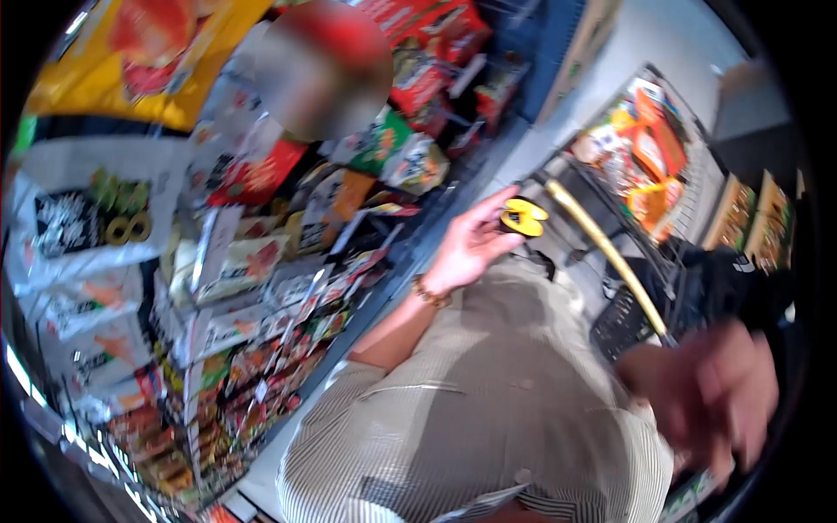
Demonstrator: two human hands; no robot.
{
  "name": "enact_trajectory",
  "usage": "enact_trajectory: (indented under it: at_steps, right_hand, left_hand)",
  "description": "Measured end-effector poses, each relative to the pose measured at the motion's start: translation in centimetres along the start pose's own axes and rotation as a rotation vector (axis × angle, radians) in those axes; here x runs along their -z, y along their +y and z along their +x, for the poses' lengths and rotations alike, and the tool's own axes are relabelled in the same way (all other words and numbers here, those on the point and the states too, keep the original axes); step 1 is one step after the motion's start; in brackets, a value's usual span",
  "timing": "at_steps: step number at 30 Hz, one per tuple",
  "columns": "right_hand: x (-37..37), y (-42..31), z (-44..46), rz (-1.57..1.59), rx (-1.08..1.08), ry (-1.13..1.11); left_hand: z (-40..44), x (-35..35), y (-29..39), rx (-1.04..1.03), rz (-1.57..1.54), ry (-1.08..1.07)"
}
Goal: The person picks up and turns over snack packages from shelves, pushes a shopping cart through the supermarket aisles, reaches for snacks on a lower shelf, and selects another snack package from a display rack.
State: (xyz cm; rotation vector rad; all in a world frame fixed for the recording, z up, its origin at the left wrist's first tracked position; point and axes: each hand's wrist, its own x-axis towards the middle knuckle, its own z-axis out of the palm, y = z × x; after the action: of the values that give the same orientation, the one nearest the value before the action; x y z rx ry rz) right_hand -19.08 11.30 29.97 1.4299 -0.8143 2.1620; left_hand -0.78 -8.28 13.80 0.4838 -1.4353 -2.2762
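My left hand (475, 242), with a beaded bracelet on the wrist, reaches forward in front of my striped shirt. Its fingers and thumb grip a small yellow-and-black rounded object (523, 217), whose exact kind I cannot make out. Close by on the right is the yellow handle (602, 254) of a shopping cart; neither hand touches it. Off to the lower right, my right hand (719, 392) is smeared by motion, so its fingers and anything in them cannot be told.
Orange and red snack packets (654, 148) lie in the cart's wire basket (704, 179). Along the left, shelves carry many bagged foods, including a large yellow bag (161, 57) and a white bag (96, 196). Boxed goods (750, 222) stand at the far right.
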Motion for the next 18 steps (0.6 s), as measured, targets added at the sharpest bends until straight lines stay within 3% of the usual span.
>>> enact_trajectory:
  at_steps: [1, 2, 4, 6, 10, 18]
  right_hand:
    - [0.8, -3.6, 1.4, 0.614, -0.196, 0.168]
    - [-4.7, -2.5, 6.0, 0.613, -0.374, -0.118]
    - [-7.0, -2.1, 6.4, 0.645, -0.334, -0.052]
    - [-7.9, -2.1, 6.5, 0.926, -0.449, -0.031]
    - [-4.5, -2.8, 6.2, 0.957, -0.465, -0.002]
    - [-4.4, -2.8, 6.1, 0.899, -0.422, -0.035]
  left_hand:
    - [-0.1, 0.1, 0.2, -0.008, 0.004, 0.003]
    - [-0.2, 0.2, 0.4, -0.017, 0.009, 0.002]
    - [-0.2, 0.2, 0.0, -0.026, -0.044, 0.025]
    - [-0.2, 0.1, 0.4, 0.010, -0.128, -0.005]
    - [-0.4, 0.3, 0.7, 0.011, -0.106, 0.002]
    - [-0.8, 0.6, 1.4, 0.000, -0.084, 0.022]
